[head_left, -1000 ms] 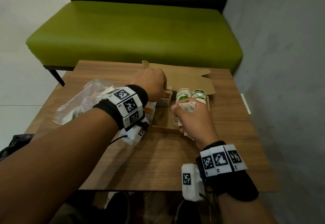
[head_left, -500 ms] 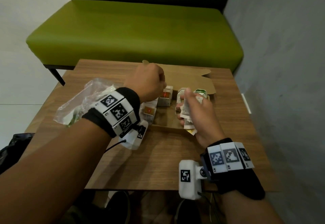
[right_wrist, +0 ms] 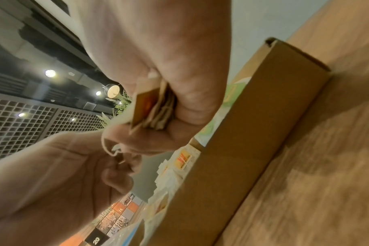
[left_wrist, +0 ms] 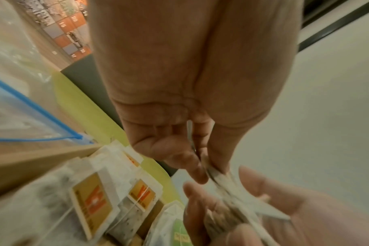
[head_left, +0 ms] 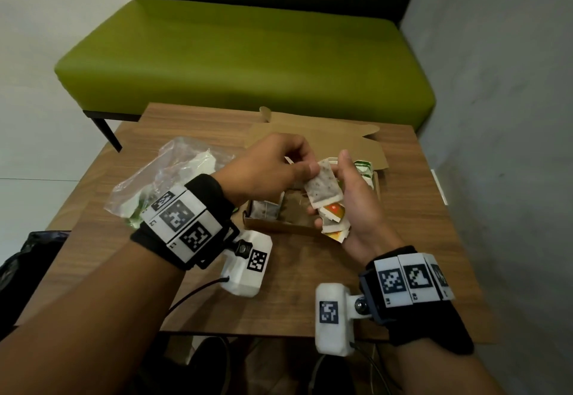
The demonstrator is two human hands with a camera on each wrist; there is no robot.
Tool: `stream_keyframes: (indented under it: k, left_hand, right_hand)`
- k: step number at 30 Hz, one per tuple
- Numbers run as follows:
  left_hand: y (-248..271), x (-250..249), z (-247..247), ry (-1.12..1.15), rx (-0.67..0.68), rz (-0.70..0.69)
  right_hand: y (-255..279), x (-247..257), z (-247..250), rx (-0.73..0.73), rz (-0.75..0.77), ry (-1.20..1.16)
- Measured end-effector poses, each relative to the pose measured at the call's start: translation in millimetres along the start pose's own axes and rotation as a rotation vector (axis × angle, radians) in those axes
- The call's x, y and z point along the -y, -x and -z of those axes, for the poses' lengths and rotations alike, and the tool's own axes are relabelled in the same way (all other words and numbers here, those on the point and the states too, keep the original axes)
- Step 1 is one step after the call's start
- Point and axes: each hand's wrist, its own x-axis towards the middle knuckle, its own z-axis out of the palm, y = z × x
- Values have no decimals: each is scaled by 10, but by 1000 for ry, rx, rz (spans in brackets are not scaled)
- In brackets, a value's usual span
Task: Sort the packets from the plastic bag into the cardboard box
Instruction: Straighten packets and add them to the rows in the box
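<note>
My right hand (head_left: 335, 201) grips a small stack of tea-bag packets (head_left: 333, 219) above the open cardboard box (head_left: 273, 228). The stack's orange labels (right_wrist: 144, 106) show at its lower end. My left hand (head_left: 309, 163) pinches the upper corner of the top packet (head_left: 322, 190), a white speckled one, between thumb and fingers (left_wrist: 197, 173). Inside the box stand orange-labelled packets (left_wrist: 93, 203) at the left and green-labelled ones (head_left: 364, 168) at the right. The clear plastic bag (head_left: 173, 174) with a blue zip strip (left_wrist: 32, 106) lies left of the box and holds more packets.
The box and bag sit on a small wooden table (head_left: 310, 295). The box's lid flap (head_left: 335, 134) lies open toward the back. A green bench (head_left: 248, 53) stands behind the table, and a grey wall (head_left: 502, 115) runs along the right.
Both hands have lifted out of the box. The right hand turned the stack up, and the left hand came over from the box's left side and pinched the top packet.
</note>
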Motion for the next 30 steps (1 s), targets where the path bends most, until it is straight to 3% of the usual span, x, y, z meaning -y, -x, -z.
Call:
stream_keyframes:
  k: [3, 6, 12, 15, 19, 21, 24, 27, 30]
  left_hand:
    - [4, 33, 36, 152, -84, 23]
    - [5, 20, 62, 236, -211, -64]
    - [38, -14, 19, 32, -226, -261]
    - [62, 18, -11, 20, -209, -234]
    - [98, -28, -43, 57, -164, -189]
    - [77, -45, -50, 118, -155, -98]
    - [41, -8, -43, 309, -37, 81]
    - [45, 16, 4, 398, -13, 112]
    - [51, 24, 58, 301, -78, 68]
  right_hand:
    - [-31, 4, 38, -15, 4, -37]
    - [-43, 13, 69, -33, -6, -60]
    - [-40, 36, 116, 16, 23, -140]
    - [-67, 39, 174, -22, 79, -186]
    - [-42, 38, 197, -77, 209, 16]
    - [-24, 35, 200, -82, 312, 121]
    - [-15, 18, 197, -84, 452, 256]
    - [-10, 4, 178, -98, 451, 242]
    - [-35, -3, 220, -201, 409, 179]
